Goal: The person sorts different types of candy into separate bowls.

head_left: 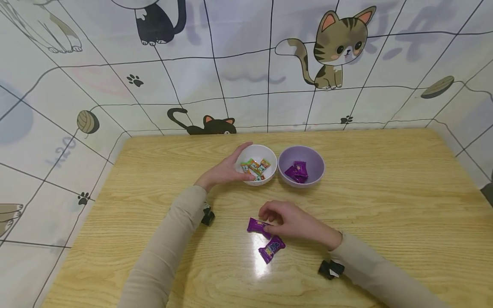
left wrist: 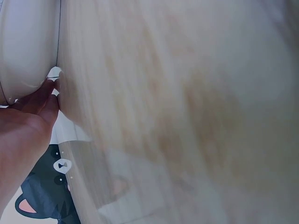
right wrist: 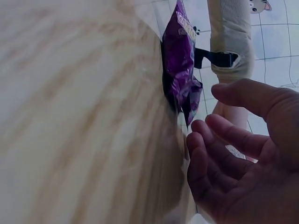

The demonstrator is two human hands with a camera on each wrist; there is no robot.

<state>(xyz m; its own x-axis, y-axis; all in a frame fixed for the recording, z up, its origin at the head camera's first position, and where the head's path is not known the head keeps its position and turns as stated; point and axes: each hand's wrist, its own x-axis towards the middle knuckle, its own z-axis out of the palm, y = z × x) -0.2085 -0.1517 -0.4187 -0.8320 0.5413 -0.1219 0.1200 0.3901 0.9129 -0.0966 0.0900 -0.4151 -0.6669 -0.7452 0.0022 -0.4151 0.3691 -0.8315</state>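
My left hand [head_left: 223, 172] grips the white bowl [head_left: 266, 152] at its left side, thumb at the near rim and fingers round the far side. Several green-and-orange wrapped candies [head_left: 255, 166] lie in that bowl. Just above the table, my right hand [head_left: 294, 220] hovers with loosely bent fingers at a purple wrapped candy [head_left: 257, 226]; the right wrist view shows a gap between thumb and fingers with nothing pinched. A second purple candy [head_left: 271, 249] lies nearer. Beside the white bowl, a purple bowl [head_left: 316, 164] contains several purple candies [head_left: 299, 170].
The wooden table [head_left: 385, 192] meets a cat-patterned cloth [head_left: 246, 85] at its back and sides. Black straps with small boxes [head_left: 331, 269] hang at both wrists. The two bowls stand side by side near the back.
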